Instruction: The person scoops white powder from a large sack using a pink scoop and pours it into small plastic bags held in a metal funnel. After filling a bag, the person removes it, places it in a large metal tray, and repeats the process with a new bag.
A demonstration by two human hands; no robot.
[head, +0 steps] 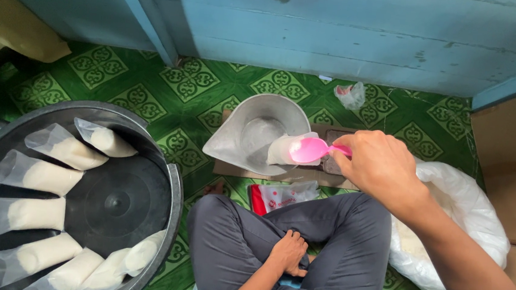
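Pinching the handle of a pink plastic spoon [310,149], the right hand [379,167] keeps its fingers closed tight on it. Spoon's long axis points toward 9 o'clock, bowl over a small clear bag of white powder [283,150] sitting in the scale's metal pan [252,139]. Left hand [289,252] rests loosely curled and empty in the lap. Red-and-white packet [278,197] sits at 6 o'clock from the pan, filled bags in the black tub [172,187] at 8.

glossy pink plastic spoon [310,150], matt metal pan [252,139]

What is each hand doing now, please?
Left hand: loosely curled, resting on the lap, holding nothing.
Right hand: closed on a pink spoon.
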